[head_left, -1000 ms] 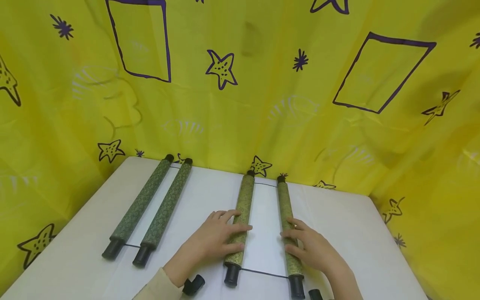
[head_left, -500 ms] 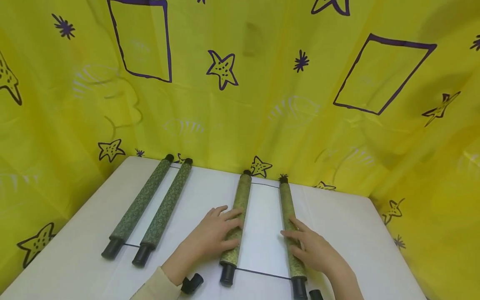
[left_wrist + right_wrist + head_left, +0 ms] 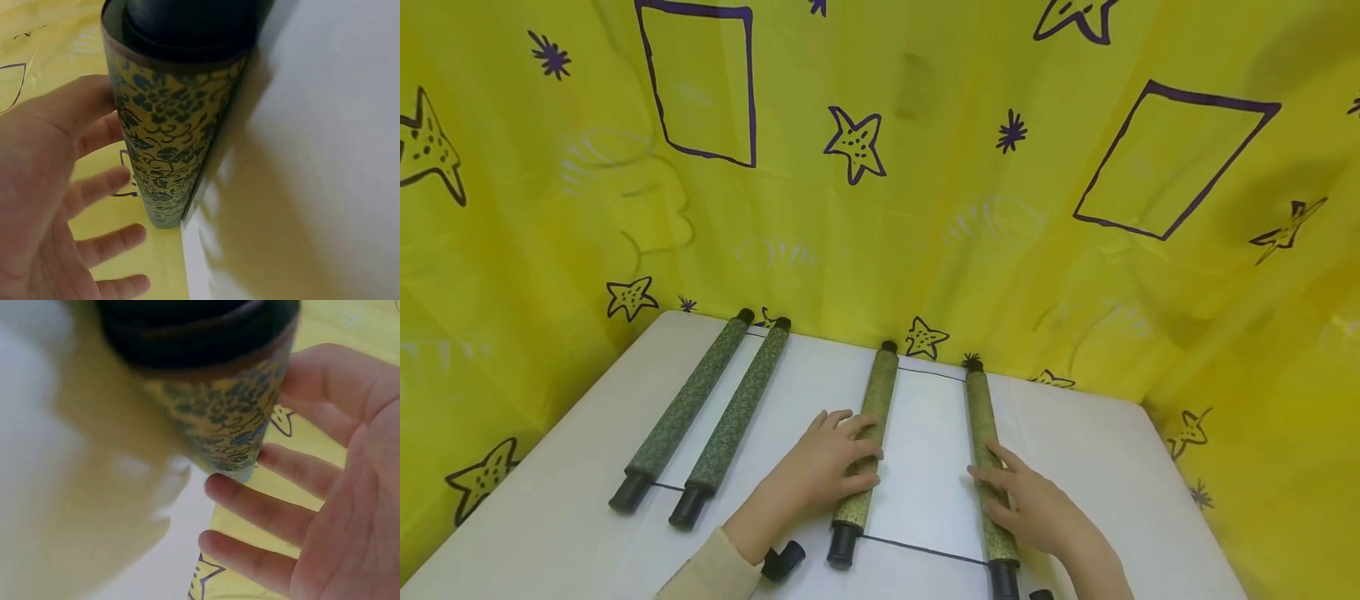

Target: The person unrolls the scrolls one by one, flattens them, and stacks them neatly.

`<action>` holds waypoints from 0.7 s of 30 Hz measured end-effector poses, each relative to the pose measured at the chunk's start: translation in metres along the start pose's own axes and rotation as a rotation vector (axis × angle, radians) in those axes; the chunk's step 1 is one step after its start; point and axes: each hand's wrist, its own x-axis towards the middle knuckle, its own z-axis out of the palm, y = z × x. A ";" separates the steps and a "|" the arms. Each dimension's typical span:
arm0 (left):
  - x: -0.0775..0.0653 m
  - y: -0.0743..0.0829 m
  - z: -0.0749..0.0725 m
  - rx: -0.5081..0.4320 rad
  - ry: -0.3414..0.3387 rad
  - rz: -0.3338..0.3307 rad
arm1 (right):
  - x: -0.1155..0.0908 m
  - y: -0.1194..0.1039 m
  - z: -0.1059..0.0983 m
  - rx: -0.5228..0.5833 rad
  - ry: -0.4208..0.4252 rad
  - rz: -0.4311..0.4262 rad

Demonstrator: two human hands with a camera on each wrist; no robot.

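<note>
A scroll in olive-gold floral brocade lies on the white table, its left roll [image 3: 880, 392] and right roll [image 3: 980, 408] apart, with white between them. Black knobs cap the ends, and a thin dark cord runs between the rolls at each end. My left hand [image 3: 823, 462] rests on the left roll with loosely spread fingers. In the left wrist view the thumb touches the side of the patterned roll [image 3: 165, 134], the other fingers extended beside it. Across from it, my right hand [image 3: 1033, 504] lies against the right roll, fingers spread and relaxed.
To the left lies a darker green pair of rolls [image 3: 741, 408] with black ends, joined by a cord. A short black fitting [image 3: 784, 562] sits near the left wrist, another black end [image 3: 1041, 595] at the bottom edge. A yellow patterned curtain [image 3: 865, 250] hangs behind the table [image 3: 1075, 450].
The left roll has moved left and the right roll slightly right, each with the hand touching it. The white gap between them is wider. The head view has shifted slightly.
</note>
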 end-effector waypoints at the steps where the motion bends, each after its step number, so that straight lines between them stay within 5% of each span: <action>1: 0.001 -0.001 -0.001 0.009 0.002 0.006 | 0.000 0.000 -0.001 -0.004 0.001 -0.006; 21: -0.005 -0.010 -0.005 0.044 0.011 0.044 | -0.004 0.014 0.003 -0.207 0.183 -0.149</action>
